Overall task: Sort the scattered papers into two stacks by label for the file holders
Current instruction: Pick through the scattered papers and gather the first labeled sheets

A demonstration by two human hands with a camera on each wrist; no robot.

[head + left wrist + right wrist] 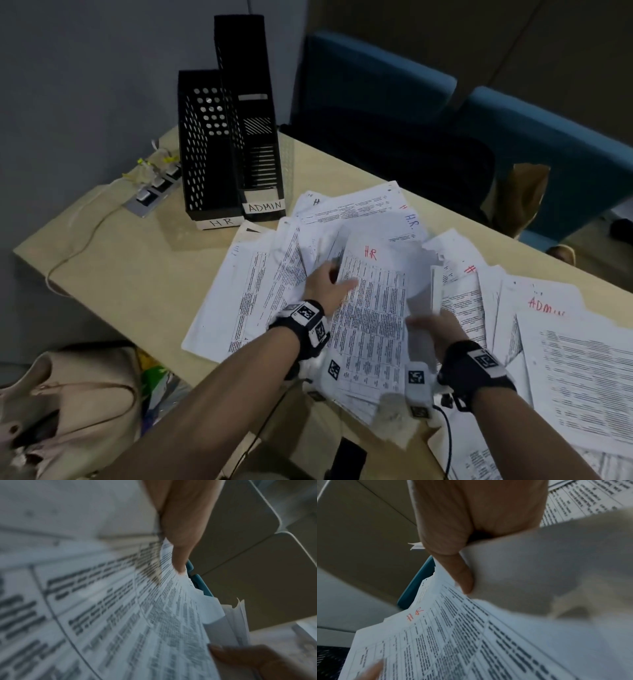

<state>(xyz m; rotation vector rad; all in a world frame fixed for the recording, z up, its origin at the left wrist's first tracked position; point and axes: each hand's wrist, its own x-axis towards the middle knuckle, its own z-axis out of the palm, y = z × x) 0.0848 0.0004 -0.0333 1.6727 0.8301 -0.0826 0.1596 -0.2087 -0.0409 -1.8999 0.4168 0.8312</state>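
On the worktop [137, 274], two file holders stood side by side at the far left: the HR holder [205, 154] on the left, the ADMIN holder [255, 137] touching it on the right and reaching farther back. A power strip [154, 192] lay just left of them. The scattered papers [359, 212] spread from near the holders across to the right edge. One HR sheet [373, 315] lay on top at the middle, between the left hand [329, 284] and right hand [435, 329]. An ADMIN sheet [548, 308] lay to the right. Chairs [376, 96] stood behind the worktop; a bag [68, 394] sat near left, off it.
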